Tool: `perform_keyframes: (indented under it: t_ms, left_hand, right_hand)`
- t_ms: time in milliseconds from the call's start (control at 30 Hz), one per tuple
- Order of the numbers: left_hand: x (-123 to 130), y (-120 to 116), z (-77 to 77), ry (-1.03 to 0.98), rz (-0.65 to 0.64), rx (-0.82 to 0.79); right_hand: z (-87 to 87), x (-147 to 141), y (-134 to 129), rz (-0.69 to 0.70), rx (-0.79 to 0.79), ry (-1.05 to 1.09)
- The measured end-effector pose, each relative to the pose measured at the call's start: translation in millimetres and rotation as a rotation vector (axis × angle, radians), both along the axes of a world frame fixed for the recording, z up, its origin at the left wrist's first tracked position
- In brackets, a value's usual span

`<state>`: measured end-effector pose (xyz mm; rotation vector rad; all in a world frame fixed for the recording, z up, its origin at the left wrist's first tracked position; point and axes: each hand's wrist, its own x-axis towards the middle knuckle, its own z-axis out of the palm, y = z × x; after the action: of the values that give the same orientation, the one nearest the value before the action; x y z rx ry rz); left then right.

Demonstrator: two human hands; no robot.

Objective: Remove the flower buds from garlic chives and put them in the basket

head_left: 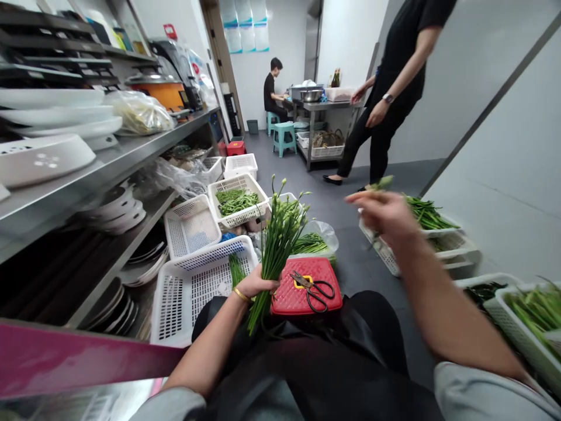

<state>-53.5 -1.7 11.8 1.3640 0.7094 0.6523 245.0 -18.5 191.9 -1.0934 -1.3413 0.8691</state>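
Observation:
My left hand [258, 282], with a gold bracelet at the wrist, is wrapped round an upright bunch of flowering garlic chives [283, 234]. The long green stems end in pale buds at the top. Raised off to the right, my right hand [383, 216] is smeared by motion; its fingers look pinched, and a small green chive bud [382, 183] shows above them. A red stool [287, 292] with a quilted-looking top stands before my knees. On it lie black-handled scissors [319, 294], touched by neither hand.
At left are white baskets [164, 310], one with a few chives and another with green beans [236, 202]. More chives [311, 242] lie in a plastic bag. Baskets of greens [429, 213] stand at right. A steel shelf [144, 146] runs left. One person walks; another sits behind.

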Motion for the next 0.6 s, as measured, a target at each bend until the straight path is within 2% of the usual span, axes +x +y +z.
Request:
perform_keyframes:
  t_ms: [100, 167, 267, 367, 467, 533, 600]
  left_hand:
    - [2.0, -2.6, 4.2, 0.078, 0.017, 0.059]
    - [1.1, -5.4, 5.1, 0.129, 0.023, 0.092]
    - [-1.1, -8.4, 4.0, 0.186, 0.018, 0.11]
    - [-1.7, -8.0, 2.9, 0.18, 0.015, 0.111]
    - [-0.8, -4.6, 4.9, 0.145, 0.005, 0.105]
    - [-0.3, -1.9, 7.2, 0.135, -0.008, 0.106]
    - [-0.4, 0.1, 8.0, 0.136, -0.042, 0.104]
  right_hand:
    - [-30.1, -54.9, 25.0, 0.057, -0.112, 0.164]
    - [-34.4, -72.2, 32.4, 0.101, -0.121, 0.254]
    - [-31.5, -79.0, 33.8, 0.117, -0.099, 0.293]
    - [-29.3, -77.7, 34.2, 0.075, -0.062, 0.324]
    - [-20.7, -66.5, 36.4, -0.08, 0.097, 0.368]
    - [-5.3, -45.9, 35.7, -0.215, 0.247, 0.376]
    - [17.5, -11.7, 30.1, -0.366, 0.395, 0.346]
